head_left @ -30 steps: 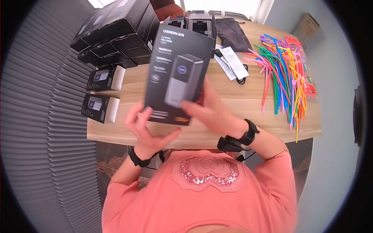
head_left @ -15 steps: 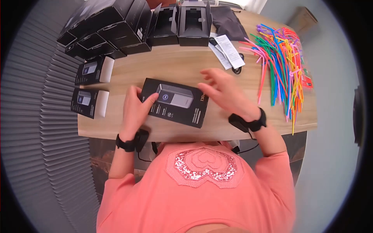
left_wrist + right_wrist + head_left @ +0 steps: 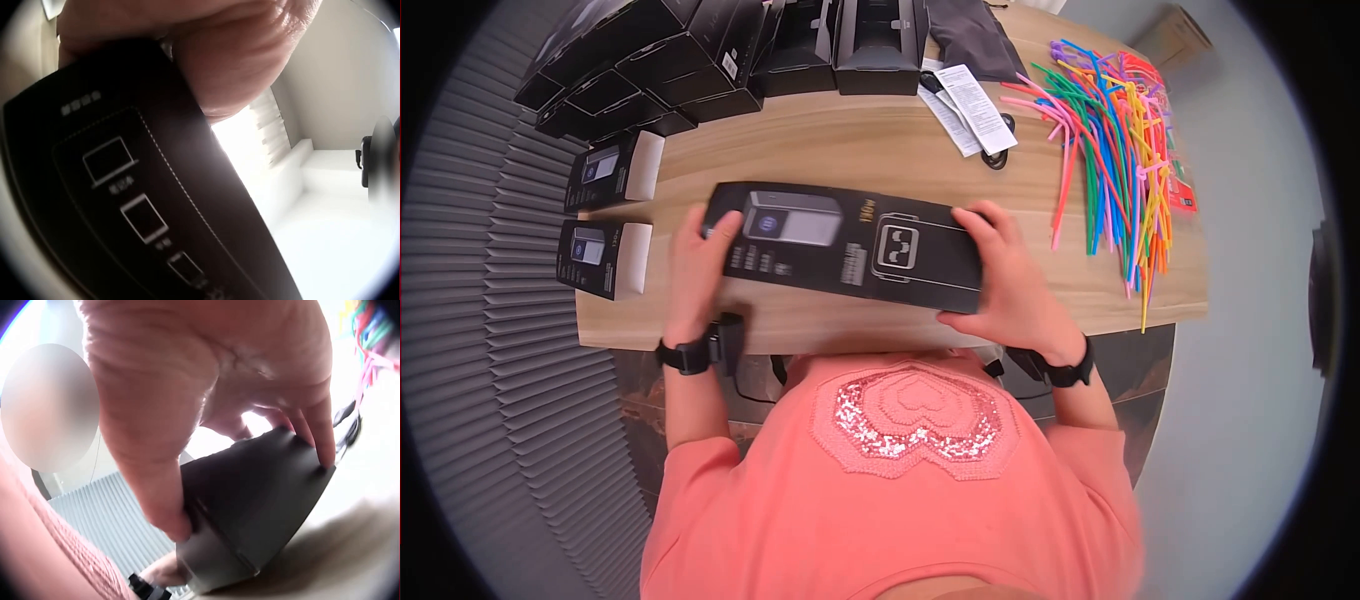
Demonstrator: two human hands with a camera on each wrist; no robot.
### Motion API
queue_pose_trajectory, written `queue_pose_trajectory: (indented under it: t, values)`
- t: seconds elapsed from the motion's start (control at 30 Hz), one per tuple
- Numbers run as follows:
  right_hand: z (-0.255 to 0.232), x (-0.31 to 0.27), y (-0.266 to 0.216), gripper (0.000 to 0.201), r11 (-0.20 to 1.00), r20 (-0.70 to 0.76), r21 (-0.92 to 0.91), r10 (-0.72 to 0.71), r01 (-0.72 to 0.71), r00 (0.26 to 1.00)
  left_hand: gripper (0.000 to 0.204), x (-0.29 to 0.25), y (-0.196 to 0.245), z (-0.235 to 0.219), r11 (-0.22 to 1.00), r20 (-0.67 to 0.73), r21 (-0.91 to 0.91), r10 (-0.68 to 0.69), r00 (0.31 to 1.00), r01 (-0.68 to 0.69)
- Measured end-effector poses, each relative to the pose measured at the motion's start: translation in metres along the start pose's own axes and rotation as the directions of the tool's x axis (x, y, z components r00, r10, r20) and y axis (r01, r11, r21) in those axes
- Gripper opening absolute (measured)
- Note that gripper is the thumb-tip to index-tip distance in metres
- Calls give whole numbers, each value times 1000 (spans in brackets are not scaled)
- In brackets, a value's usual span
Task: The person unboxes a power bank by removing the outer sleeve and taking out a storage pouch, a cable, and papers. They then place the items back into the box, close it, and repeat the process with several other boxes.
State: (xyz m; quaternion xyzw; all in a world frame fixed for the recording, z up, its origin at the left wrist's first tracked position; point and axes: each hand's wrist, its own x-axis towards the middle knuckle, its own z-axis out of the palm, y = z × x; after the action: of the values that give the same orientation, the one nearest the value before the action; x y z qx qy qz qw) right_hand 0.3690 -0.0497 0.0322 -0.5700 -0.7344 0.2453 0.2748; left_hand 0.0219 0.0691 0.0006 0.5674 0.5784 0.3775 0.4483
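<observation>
Low over the table, both hands hold a long black printed box (image 3: 800, 235). My left hand (image 3: 698, 265) grips its left part, thumb on the face with the power-device picture. At the right end, my right hand (image 3: 1010, 275) grips the section bearing a white robot-face drawing (image 3: 897, 247), which extends beyond the picture panel. In the left wrist view, the box side (image 3: 125, 187) shows laptop and tablet icons under the left hand (image 3: 206, 50). The right wrist view shows the right thumb and fingers (image 3: 319, 434) on opposite edges of the plain dark end (image 3: 256, 494).
Two smaller-looking black cartons (image 3: 595, 258) with white ends stand at the left. Stacked black boxes (image 3: 640, 70) and open black boxes (image 3: 880, 50) line the back. Leaflets (image 3: 975, 105), a black cable (image 3: 997, 158), a dark pouch (image 3: 975, 40) and colourful bendy straws (image 3: 1110, 160) lie rightward.
The box has come down from upright and turned sideways. My right hand let go, then took its right end. The robot-face section now shows beyond the picture panel.
</observation>
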Motion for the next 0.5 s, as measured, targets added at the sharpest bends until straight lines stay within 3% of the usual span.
queue_pose_trajectory:
  t: [0.1, 0.17, 0.2, 0.23, 0.27, 0.3, 0.33, 0.37, 0.4, 0.43, 0.5]
  values:
    - [-35, -24, -1, 99, 996, 0, -27, 89, -89, 996, 28, 13, 10, -20, 997, -18, 35, 67, 998, -67]
    - [-50, -42, 1, 98, 991, -50, -30, 126, -128, 991, 30, 24, 22, -40, 964, -39, 241, 127, 991, -114]
    - [-53, -46, 2, 97, 985, -108, -31, 163, -168, 981, 34, 36, 16, -59, 930, -32, 365, 61, 998, -45]
    - [-53, -45, 0, 97, 985, -112, -30, 167, -171, 980, 34, 37, 18, -58, 930, -28, 366, 63, 998, -48]
    - [-50, -43, -2, 97, 980, -154, -71, 173, -186, 973, 39, 37, 23, -55, 672, -94, 730, 283, 955, -127]
    - [-47, -42, -6, 97, 972, -197, -111, 184, -208, 963, 44, 35, 31, -51, 280, -50, 954, 497, 866, -105]
    - [-43, -40, -10, 100, 971, -180, -89, 204, -222, 962, 63, 21, 68, -27, 365, -117, 930, 402, 908, -42]
    - [-37, -38, -9, 100, 967, -188, -90, 217, -237, 958, 68, 15, 83, -16, 397, 40, 880, 484, 874, -261]
    - [-28, -36, -4, 103, 984, -196, -38, 165, -176, 967, 74, 10, 94, -4, 409, 178, 786, 568, 804, -463]
    - [-20, -36, 0, 105, 994, -201, 11, 113, -113, 973, 86, 3, 105, 18, 503, 323, 582, 578, 749, -639]
    - [-12, -39, 7, 111, 993, -181, 22, 117, -115, 977, 97, -10, 114, 63, 376, 609, 416, 562, 560, -828]
